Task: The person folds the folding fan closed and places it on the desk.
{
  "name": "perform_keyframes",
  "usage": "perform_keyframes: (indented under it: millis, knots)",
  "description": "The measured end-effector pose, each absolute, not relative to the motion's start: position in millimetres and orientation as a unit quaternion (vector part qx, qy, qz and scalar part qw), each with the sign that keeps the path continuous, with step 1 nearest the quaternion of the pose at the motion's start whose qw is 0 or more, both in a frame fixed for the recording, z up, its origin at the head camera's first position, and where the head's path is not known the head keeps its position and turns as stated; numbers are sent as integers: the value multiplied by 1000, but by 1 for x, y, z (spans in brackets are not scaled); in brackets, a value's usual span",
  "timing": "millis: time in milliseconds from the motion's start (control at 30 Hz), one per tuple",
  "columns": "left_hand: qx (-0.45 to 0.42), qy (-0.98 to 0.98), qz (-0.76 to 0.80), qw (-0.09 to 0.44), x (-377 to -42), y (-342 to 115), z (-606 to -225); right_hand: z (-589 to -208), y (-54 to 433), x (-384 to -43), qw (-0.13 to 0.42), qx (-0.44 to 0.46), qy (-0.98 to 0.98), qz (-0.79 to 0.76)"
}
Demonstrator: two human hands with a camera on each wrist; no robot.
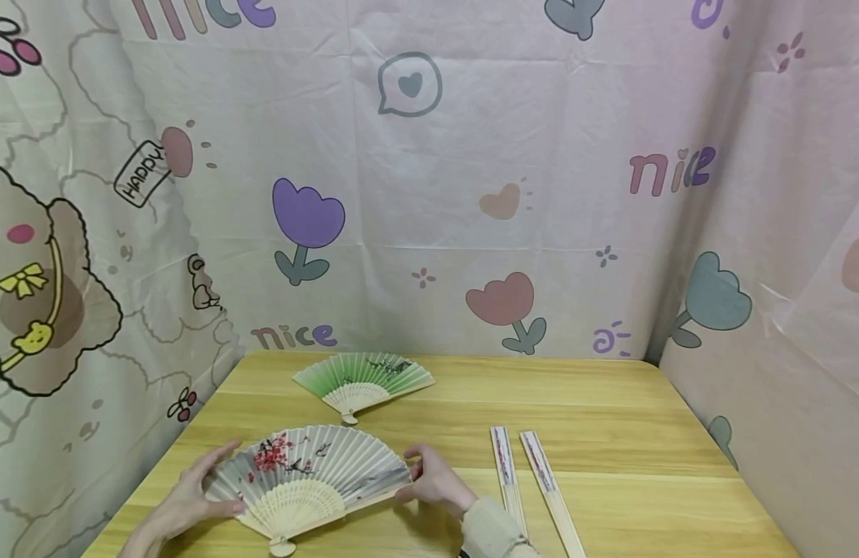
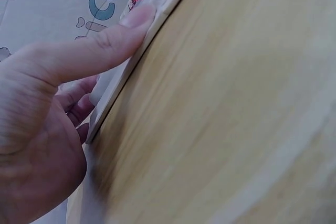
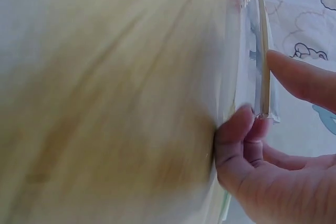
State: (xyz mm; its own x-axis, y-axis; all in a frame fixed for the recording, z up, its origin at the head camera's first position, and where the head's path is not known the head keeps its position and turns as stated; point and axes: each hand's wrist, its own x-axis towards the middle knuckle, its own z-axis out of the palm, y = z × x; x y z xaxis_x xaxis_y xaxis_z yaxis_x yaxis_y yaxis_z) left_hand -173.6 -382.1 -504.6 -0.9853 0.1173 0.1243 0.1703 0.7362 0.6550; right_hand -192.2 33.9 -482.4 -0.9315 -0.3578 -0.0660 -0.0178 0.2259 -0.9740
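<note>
An open grey-and-white folding fan (image 1: 363, 461) with red blossoms and pale ribs is spread at the table's front left. My left hand (image 1: 185, 500) holds its left edge. In the left wrist view the thumb (image 2: 113, 45) lies along the outer rib, with the other fingers partly hidden behind the fan. At the fan's right end, my right hand (image 1: 435, 480) pinches the outer rib. The right wrist view shows the thumb (image 3: 304, 80) against that rib (image 3: 264, 77) and curled fingers at its tip, close to the tabletop.
Behind it lies an open green folding fan (image 1: 374, 376). Two closed fans, one nearer the right sleeve (image 1: 506, 465) and one farther right (image 1: 548, 480), lie on the wooden table (image 1: 646, 449). Printed cloth (image 1: 429, 194) hangs around the back and sides.
</note>
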Motion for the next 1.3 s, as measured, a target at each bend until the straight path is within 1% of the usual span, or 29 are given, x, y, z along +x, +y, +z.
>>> perform_keyframes:
  millis: [233, 367, 567, 900, 1000, 1200, 1300]
  knots:
    - [-74, -926, -369, 41, -173, -385, -505, -485, 35, -193, 166, -126, 736, -644]
    - [-74, -917, -390, 34, -173, -387, -505, -485, 38, -195, 187, -129, 719, -657]
    - [-70, -920, -384, 36, -173, -387, -505, -488, 40, -197, 208, -117, 700, -673]
    - [-44, -911, -410, 11, -173, -391, -501, -490, 41, -200, 233, -98, 654, -713]
    - [-52, -898, -436, 20, -173, -394, -503, -489, 42, -200, 229, -92, 642, -726]
    - [-84, -864, -491, 74, -171, -398, -502, -487, 45, -200, 216, -93, 624, -746]
    - [-77, -854, -507, 85, -170, -398, -499, -484, 49, -201, 205, -100, 614, -755]
